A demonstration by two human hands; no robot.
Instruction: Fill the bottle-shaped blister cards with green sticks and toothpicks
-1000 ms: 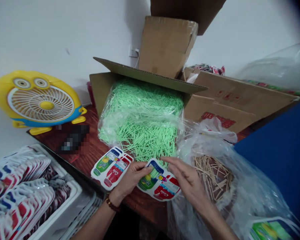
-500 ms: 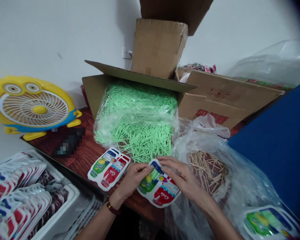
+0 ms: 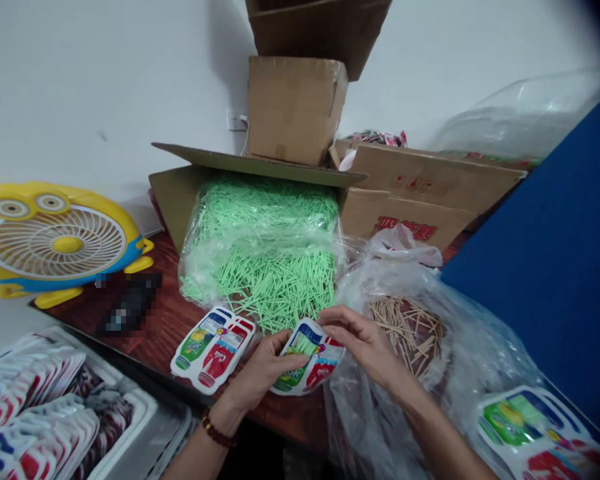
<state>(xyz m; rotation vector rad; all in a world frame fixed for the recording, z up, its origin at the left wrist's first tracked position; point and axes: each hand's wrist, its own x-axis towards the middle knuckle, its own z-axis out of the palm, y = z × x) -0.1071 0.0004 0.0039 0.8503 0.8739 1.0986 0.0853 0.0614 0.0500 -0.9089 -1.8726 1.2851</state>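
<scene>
A flat bottle-shaped packet [image 3: 319,371], printed green "Sprite" and red "Cola", is tilted above the table's front edge, and pale green sticks show in its upper part. My left hand [image 3: 264,371] pinches its left side, thumb across the front. At its upper right edge, my right hand [image 3: 361,341] has thumb and fingers closed on the packet; the exact contact is partly hidden. Behind the hands, light green sticks [image 3: 285,283] spill from a clear bag in an open carton. Similar packets [image 3: 214,350] lie stacked left of my left hand.
Brown sticks [image 3: 407,333] lie among clear plastic sheeting [image 3: 460,373] on the right. More packets [image 3: 517,421] rest at the lower right. A white bin [image 3: 147,407] full of packets stands lower left. A yellow fan [image 3: 67,243], cardboard cartons [image 3: 295,110] and a blue panel [image 3: 535,267] surround the table.
The packet has been turned and tilted, so its red side looks narrower. My right fingers have shifted from over its front to its upper right edge. The view has swung slightly.
</scene>
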